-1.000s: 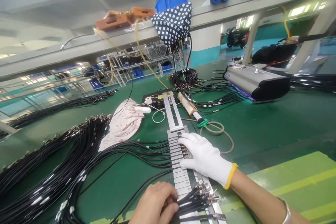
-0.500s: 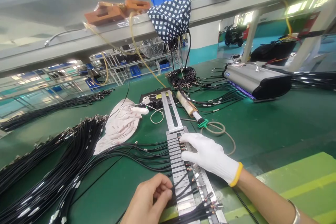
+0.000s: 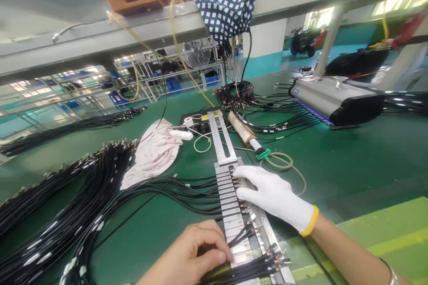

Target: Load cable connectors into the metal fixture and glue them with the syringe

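Centrally, black cables [image 3: 157, 185] lie across a slotted metal fixture [image 3: 232, 225] on the desk [image 3: 334, 164].
Gloved right hand [image 3: 276, 196]: thumb and fingers parted beside cable tips [image 3: 236, 182]; bare left hand [image 3: 187, 249]: half-curled, grip indiscernible.

Left hand [image 3: 197, 249]: bare, at 6 o'clock, fingers curled toward 4 o'clock, thumb pointing toward 3 o'clock; grip unconfirmed. Right hand [image 3: 274, 193]: white-gloved, near 5 o'clock, thumb and index finger parted, tips between 9 and 10 o'clock. Right forearm [image 3: 351, 245]: bare, running toward 4 o'clock.
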`<state>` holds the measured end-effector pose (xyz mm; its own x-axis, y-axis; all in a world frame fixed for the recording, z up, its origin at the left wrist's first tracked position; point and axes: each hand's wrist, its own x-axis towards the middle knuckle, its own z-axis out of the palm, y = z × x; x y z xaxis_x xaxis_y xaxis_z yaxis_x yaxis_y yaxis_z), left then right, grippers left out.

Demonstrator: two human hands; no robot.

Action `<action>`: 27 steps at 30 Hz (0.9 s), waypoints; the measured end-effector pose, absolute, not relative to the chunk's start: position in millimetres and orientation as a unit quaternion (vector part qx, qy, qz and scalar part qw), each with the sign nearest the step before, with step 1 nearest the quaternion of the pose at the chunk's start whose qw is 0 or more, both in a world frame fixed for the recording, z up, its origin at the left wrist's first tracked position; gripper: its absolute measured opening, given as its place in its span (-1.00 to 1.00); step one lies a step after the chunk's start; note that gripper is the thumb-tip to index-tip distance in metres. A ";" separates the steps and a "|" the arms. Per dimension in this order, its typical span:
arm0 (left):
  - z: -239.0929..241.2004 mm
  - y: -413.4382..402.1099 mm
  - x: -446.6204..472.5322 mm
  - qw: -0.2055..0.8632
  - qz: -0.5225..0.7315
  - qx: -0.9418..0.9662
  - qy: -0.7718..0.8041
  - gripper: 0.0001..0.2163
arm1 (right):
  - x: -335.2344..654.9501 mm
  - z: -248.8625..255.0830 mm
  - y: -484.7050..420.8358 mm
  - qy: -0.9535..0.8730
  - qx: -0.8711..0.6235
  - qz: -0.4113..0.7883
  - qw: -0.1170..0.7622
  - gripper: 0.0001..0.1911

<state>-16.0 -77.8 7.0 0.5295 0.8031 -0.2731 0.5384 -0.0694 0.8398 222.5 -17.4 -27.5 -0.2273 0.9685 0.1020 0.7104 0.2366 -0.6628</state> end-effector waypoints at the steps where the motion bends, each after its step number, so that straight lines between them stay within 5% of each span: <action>1: 7.8 -79.2 -17.8 0.477 0.140 0.725 0.476 -0.88 | 222.9 -28.9 -17.4 -0.744 -0.566 0.246 0.258 -0.60; 9: 9.8 -95.2 -17.6 0.393 0.069 0.725 0.561 -0.90 | 221.9 -28.7 -17.1 -0.752 -0.572 0.236 0.225 -0.60; 20: 15.7 -88.8 -30.0 0.666 0.199 0.560 0.451 -0.83 | 233.2 -48.8 -10.8 -0.759 -0.581 0.218 0.198 -0.54; 27: 29.9 -95.4 -23.7 0.562 0.110 0.719 0.394 -0.90 | 218.4 -16.0 -18.9 -0.753 -0.581 0.250 0.180 -0.54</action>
<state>-23.7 -95.4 29.9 0.6654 0.6902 -0.2843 0.4418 -0.0570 0.8953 218.4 -18.9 -16.0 -0.2593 0.9656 -0.0188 0.7856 0.1996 -0.5856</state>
